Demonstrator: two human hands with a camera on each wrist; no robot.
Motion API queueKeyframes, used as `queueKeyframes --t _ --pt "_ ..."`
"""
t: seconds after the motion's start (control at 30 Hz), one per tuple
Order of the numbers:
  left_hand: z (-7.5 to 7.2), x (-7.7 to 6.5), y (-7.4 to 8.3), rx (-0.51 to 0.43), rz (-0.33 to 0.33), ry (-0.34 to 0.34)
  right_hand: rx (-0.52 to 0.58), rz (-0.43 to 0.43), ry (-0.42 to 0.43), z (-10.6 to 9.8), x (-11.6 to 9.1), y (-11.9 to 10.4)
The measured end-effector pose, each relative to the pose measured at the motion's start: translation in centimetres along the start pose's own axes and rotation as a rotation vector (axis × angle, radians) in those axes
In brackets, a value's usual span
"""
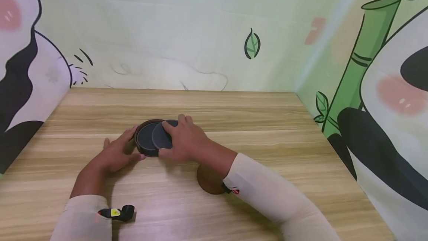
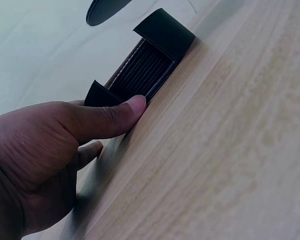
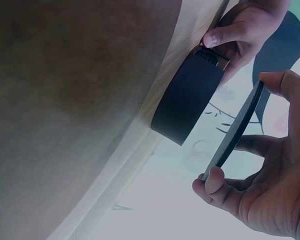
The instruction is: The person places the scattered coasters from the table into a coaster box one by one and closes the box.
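A round dark coaster holder (image 2: 167, 37) stands on the table, its side slot showing a stack of thin dark coasters (image 2: 144, 69). My left hand (image 1: 117, 153) grips the holder's left side, thumb at the near edge and fingers toward the far side. Between thumb and fingertips, my right hand (image 1: 187, 140) pinches a round dark coaster (image 1: 162, 137). The right wrist view shows this coaster (image 3: 235, 132) tilted and apart from the holder (image 3: 187, 97). In the head view it overlaps the holder's right part. Its far right portion is hidden by my right hand.
A brown round disc (image 1: 207, 181) lies on the wooden table (image 1: 260, 122), partly hidden under my right forearm. A black wrist camera (image 1: 127, 213) sits on my left sleeve. A wall (image 1: 200, 47) with painted pandas and bamboo borders the table's back and sides.
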State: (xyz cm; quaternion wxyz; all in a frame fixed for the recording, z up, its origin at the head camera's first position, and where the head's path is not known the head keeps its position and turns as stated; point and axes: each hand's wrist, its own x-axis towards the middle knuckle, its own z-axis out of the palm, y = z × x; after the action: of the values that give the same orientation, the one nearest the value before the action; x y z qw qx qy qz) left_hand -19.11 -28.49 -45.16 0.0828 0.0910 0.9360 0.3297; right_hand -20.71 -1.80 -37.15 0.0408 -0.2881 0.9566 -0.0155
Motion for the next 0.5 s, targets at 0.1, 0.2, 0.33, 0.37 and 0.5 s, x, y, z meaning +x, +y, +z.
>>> queueKeyframes --t 0.1,0.2,0.33,0.37,0.5 --pt "-0.2 0.0 0.0 0.008 -0.007 -0.001 -0.005 0.028 -0.001 0.0 0.9 -0.4" --pt "-0.3 0.1 -0.1 0.015 -0.011 0.002 -0.017 0.058 -0.003 0.0 1.8 -0.7" --pt "-0.2 0.1 -0.2 0.009 -0.009 0.002 -0.040 0.087 -0.009 0.3 2.9 -1.0" --pt "-0.2 0.1 -0.3 0.006 -0.006 0.001 -0.045 0.091 -0.011 0.5 3.2 -1.0" --pt "-0.1 0.1 -0.3 0.005 -0.004 -0.004 -0.074 0.111 -0.027 1.0 4.2 -1.2"
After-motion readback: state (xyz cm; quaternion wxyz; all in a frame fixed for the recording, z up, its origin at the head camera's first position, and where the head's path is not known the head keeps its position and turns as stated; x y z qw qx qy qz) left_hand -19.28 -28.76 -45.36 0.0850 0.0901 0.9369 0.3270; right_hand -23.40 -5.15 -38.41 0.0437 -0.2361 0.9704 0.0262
